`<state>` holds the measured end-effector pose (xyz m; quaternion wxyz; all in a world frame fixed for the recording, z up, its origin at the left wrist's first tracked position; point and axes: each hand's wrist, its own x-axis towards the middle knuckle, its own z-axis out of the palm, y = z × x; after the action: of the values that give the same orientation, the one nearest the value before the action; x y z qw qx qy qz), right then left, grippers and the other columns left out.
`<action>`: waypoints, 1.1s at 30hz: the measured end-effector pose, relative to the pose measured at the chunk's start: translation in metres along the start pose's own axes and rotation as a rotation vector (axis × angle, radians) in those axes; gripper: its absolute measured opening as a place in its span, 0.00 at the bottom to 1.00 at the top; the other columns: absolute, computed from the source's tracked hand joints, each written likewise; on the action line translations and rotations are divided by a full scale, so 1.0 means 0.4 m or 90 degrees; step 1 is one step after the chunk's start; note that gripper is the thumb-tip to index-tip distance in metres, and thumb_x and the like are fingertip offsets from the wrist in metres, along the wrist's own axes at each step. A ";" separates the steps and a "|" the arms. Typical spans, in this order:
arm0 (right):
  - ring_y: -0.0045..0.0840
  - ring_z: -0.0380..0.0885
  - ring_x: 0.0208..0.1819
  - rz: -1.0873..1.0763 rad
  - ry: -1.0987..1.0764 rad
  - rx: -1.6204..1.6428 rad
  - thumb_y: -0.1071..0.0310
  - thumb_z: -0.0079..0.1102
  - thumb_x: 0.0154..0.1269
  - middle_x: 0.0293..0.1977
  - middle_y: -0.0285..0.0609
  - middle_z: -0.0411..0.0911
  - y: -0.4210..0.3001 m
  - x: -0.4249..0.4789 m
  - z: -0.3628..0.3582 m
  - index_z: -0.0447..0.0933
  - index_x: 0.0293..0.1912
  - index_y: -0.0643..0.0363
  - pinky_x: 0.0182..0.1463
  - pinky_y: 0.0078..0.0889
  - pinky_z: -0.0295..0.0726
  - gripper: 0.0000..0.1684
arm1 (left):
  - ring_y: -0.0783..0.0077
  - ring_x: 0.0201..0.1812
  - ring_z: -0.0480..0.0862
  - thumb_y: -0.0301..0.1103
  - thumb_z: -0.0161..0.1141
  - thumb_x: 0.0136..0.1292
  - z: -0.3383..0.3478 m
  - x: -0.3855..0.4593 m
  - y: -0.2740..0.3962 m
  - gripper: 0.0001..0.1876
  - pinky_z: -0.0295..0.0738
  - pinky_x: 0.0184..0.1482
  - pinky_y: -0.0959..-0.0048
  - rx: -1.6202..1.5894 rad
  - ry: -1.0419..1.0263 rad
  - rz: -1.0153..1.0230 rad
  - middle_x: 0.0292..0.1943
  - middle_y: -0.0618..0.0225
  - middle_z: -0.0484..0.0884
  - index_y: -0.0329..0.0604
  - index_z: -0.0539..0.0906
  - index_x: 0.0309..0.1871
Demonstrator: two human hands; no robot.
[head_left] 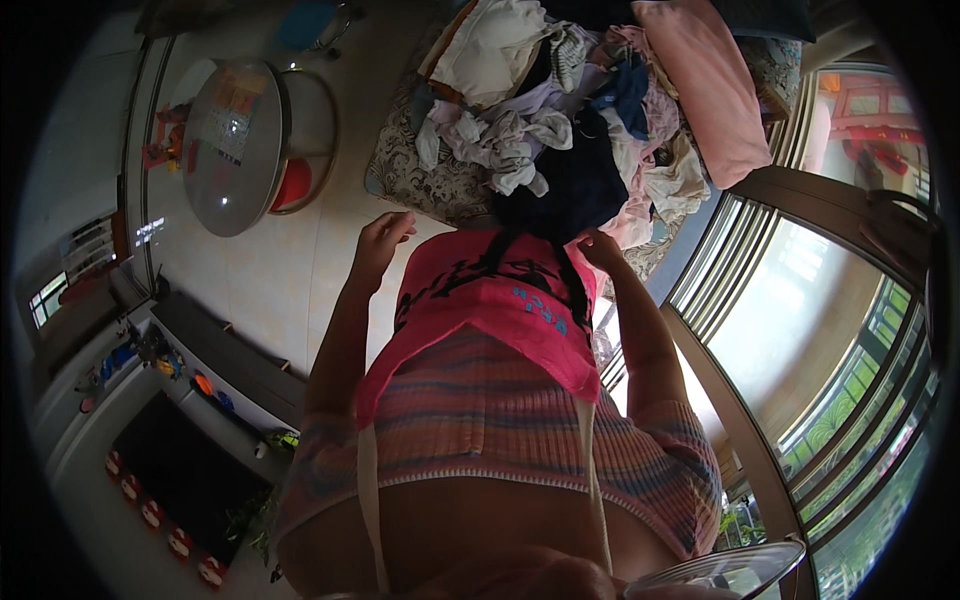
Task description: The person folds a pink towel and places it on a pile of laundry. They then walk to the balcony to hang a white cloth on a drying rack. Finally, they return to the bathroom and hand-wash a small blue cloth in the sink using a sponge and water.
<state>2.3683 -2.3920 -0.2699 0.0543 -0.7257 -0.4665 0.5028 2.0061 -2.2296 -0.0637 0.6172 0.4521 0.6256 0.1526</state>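
Note:
My left hand (384, 240) is raised beside the red-pink apron (480, 300), loosely bent with nothing visible in it. On the other side of the apron my right hand (600, 249) has its fingers bent close to pink cloth; whether it grips any is hard to see. Before me a heap of clothes lies on a patterned sofa (420, 172). Nearest is a dark navy garment (562, 184), spread toward the apron. Crumpled white clothing (510, 146) lies left of it, and a blue garment (630, 94) and a cream cloth (679, 176) to the right.
A long pink cushion (705, 90) lies along the sofa's right side. Right of me is a sliding glass door (795, 285) with a brown frame. Away to the left stand a round table (225, 180) and a red stool (292, 184). A low dark cabinet (232, 352) runs behind left.

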 end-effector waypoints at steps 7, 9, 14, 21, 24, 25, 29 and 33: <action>0.35 0.80 0.41 -0.032 0.103 0.091 0.62 0.56 0.56 0.37 0.45 0.80 -0.128 0.054 -0.036 0.76 0.44 0.57 0.45 0.31 0.77 0.15 | 0.78 0.38 0.76 0.40 0.57 0.63 -0.002 0.291 -0.156 0.13 0.72 0.44 0.77 -0.084 -0.117 -0.057 0.34 0.70 0.77 0.39 0.77 0.42; 0.34 0.80 0.41 -0.031 0.147 0.174 0.64 0.56 0.57 0.37 0.46 0.80 -0.179 0.041 -0.019 0.75 0.44 0.58 0.44 0.30 0.78 0.15 | 0.78 0.39 0.76 0.39 0.58 0.62 0.038 0.418 -0.177 0.13 0.73 0.45 0.76 -0.107 -0.125 -0.123 0.35 0.70 0.77 0.39 0.77 0.43; 0.31 0.81 0.37 0.079 0.182 0.302 0.67 0.55 0.59 0.35 0.45 0.80 -0.253 -0.040 0.083 0.75 0.45 0.61 0.40 0.29 0.78 0.14 | 0.66 0.49 0.74 0.40 0.64 0.57 0.179 0.709 -0.204 0.26 0.73 0.50 0.65 -0.076 -0.028 -0.195 0.47 0.62 0.72 0.39 0.68 0.54; 0.34 0.80 0.39 0.208 0.059 0.251 0.67 0.56 0.57 0.37 0.46 0.80 -0.279 -0.097 0.192 0.75 0.44 0.60 0.43 0.32 0.77 0.15 | 0.65 0.39 0.75 0.28 0.57 0.55 0.209 0.796 -0.256 0.20 0.77 0.40 0.67 -0.111 -0.061 -0.250 0.45 0.60 0.70 0.40 0.66 0.51; 0.34 0.80 0.39 0.121 0.101 0.282 0.67 0.57 0.57 0.39 0.47 0.79 -0.317 -0.051 0.191 0.75 0.45 0.59 0.43 0.32 0.77 0.15 | 0.71 0.31 0.73 0.26 0.52 0.58 0.153 0.734 -0.265 0.09 0.76 0.42 0.69 -0.346 -0.164 -0.349 0.33 0.64 0.71 0.36 0.72 0.42; 0.33 0.80 0.39 0.094 0.111 0.285 0.66 0.57 0.58 0.39 0.47 0.79 -0.336 -0.029 0.183 0.75 0.46 0.59 0.43 0.31 0.77 0.15 | 0.73 0.29 0.72 0.25 0.50 0.59 0.135 0.708 -0.262 0.06 0.75 0.44 0.70 -0.421 -0.169 -0.409 0.29 0.66 0.72 0.35 0.73 0.38; 0.27 0.78 0.42 0.106 0.106 0.620 0.66 0.55 0.63 0.39 0.38 0.78 -0.440 0.084 0.133 0.73 0.47 0.61 0.48 0.26 0.75 0.14 | 0.74 0.29 0.73 0.25 0.48 0.57 0.094 0.606 -0.228 0.07 0.74 0.46 0.69 -0.563 -0.371 -0.351 0.33 0.67 0.76 0.35 0.74 0.38; 0.24 0.77 0.39 0.190 0.003 1.197 0.66 0.57 0.63 0.36 0.36 0.77 -0.546 0.166 0.081 0.72 0.48 0.63 0.43 0.25 0.75 0.16 | 0.69 0.38 0.78 0.28 0.46 0.59 0.094 0.519 -0.185 0.10 0.73 0.48 0.67 -0.493 -0.483 -0.434 0.39 0.65 0.79 0.37 0.75 0.42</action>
<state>2.2112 -2.2340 -0.2110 0.5518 -0.4381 0.2267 0.6725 2.0477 -2.1273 -0.2581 0.9282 -0.0052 0.3719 -0.0079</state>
